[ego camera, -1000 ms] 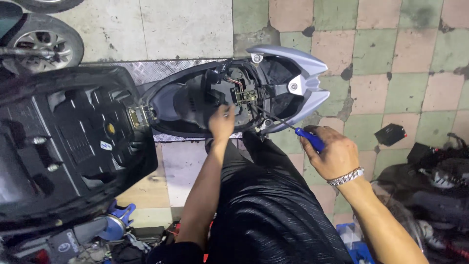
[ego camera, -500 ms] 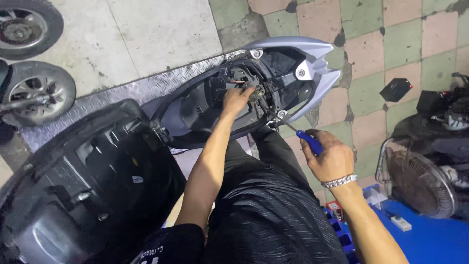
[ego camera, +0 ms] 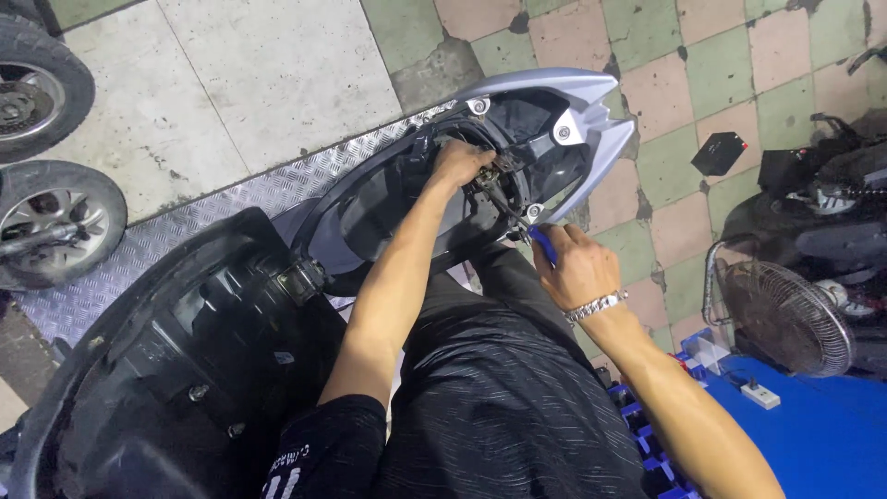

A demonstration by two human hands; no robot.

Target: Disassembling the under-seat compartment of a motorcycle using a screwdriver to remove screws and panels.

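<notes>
Left hand [ego camera: 459, 163]: fingers buried among the dark parts in the silver scooter tail [ego camera: 545, 92], grip unreadable. Blue-handled screwdriver [ego camera: 543, 245]: handle mostly hidden in the right hand [ego camera: 577, 268]. Two black rubber tyres [ego camera: 51, 222] cut by the left edge. Round wire-caged fan [ego camera: 785, 319] partly hidden, right.

We see two wheels [ego camera: 51, 222] at the left edge, one above the other, both standing on pale concrete slabs [ego camera: 277, 74]. A strip of ribbed metal plate [ego camera: 176, 226] runs slantwise beneath them. To the right the floor [ego camera: 730, 65] is laid in green and pink tiles, cracked in places, and a small black box [ego camera: 719, 153] lies on it. Near the right edge we see a fan [ego camera: 785, 314] with a wire guard, and behind it dark machine parts [ego camera: 832, 185] that we cannot make out. A blue surface [ego camera: 813, 434] fills the lower right corner, and a small white block [ego camera: 759, 395] rests on it.
</notes>
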